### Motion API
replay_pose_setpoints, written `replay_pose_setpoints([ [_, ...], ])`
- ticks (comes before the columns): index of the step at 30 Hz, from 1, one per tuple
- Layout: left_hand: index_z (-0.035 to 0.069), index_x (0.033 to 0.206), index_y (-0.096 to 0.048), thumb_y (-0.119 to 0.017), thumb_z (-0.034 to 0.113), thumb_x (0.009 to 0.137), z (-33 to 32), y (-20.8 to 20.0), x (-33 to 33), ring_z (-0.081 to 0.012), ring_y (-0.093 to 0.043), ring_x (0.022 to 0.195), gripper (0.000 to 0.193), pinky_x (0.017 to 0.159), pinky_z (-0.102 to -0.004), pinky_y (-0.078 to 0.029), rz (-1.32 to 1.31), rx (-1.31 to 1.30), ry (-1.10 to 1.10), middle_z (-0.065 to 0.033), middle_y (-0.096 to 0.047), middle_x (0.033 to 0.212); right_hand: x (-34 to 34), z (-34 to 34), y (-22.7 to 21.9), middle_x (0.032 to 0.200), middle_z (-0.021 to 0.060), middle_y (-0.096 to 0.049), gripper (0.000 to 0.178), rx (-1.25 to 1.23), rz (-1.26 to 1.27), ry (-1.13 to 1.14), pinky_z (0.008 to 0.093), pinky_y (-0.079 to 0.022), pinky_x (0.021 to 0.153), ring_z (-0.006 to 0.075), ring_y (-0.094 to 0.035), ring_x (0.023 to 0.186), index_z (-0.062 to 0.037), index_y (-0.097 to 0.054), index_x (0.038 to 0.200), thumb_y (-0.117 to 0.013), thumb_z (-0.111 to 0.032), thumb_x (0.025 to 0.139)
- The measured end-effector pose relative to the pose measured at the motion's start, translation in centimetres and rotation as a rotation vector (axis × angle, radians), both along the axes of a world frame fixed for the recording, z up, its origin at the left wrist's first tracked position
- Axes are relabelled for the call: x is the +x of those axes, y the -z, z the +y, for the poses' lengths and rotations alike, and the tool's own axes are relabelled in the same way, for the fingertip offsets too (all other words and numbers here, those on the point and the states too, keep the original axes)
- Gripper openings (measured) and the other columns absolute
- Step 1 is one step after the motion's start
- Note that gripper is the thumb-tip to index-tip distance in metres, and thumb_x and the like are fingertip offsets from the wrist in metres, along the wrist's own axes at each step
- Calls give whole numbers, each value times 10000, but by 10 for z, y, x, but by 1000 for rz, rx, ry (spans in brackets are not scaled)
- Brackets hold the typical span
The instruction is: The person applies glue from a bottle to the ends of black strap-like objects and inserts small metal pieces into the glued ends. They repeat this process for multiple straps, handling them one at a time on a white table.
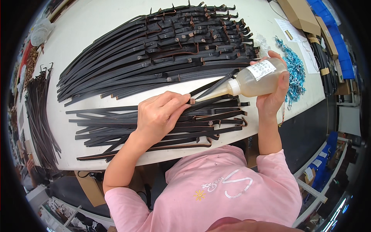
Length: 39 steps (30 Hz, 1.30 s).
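Note:
My left hand (160, 114) pinches the end of a black leather strap (210, 98) near the middle of the white table (96, 27), fingers resting on a small pile of similar straps (154, 129). My right hand (272, 94) grips a translucent squeeze bottle (255, 79) of yellowish liquid, tipped to the left. Its white nozzle points at the strap end by my left fingertips. A white label sits on the bottle's side.
A large fanned heap of black straps (154, 50) with small metal fittings covers the far half of the table. Blue metal clips (293, 69) lie at the right, beside papers and cardboard boxes (299, 13). More straps hang at the left edge (38, 112).

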<state>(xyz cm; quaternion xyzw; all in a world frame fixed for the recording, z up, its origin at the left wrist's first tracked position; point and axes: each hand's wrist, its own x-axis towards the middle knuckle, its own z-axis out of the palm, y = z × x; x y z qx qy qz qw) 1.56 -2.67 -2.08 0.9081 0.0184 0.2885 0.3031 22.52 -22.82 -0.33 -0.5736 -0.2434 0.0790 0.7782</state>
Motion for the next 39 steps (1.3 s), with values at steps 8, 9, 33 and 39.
replay_pose_setpoints([
  [8, 53, 1017, -749, -815, 1, 753, -3, 0, -3, -188, -650, 622, 276, 536, -297, -496, 75, 110, -54, -54, -675, 808, 3, -6, 11, 1115, 171, -636, 728, -128, -139, 102, 342, -569, 897, 239, -686, 1013, 43, -509, 1353, -573, -568, 963],
  [9, 54, 1017, -749, -817, 3, 751, -3, 0, -2, -186, -642, 615, 280, 533, -300, -492, 72, 111, -59, -52, -666, 804, 2, -6, 11, 1115, 170, -635, 726, -135, -133, 98, 343, -569, 898, 239, -687, 1011, 43, -509, 1353, -573, -567, 965],
  [33, 84, 1041, -724, -813, 101, 790, -3, 10, -1, -190, -595, 569, 267, 512, -318, -469, 50, 155, -56, -24, -605, 776, -3, -3, 14, 1105, 172, -627, 778, -205, -155, 111, 382, -574, 927, 276, -677, 1057, 51, -500, 1353, -564, -613, 951],
  [39, 86, 1040, -724, -810, 97, 793, -3, 9, -2, -190, -586, 565, 262, 512, -320, -462, 56, 156, -58, -26, -595, 775, -3, -2, 13, 1103, 170, -630, 770, -200, -156, 108, 387, -573, 920, 280, -682, 1042, 53, -495, 1360, -569, -592, 946],
])
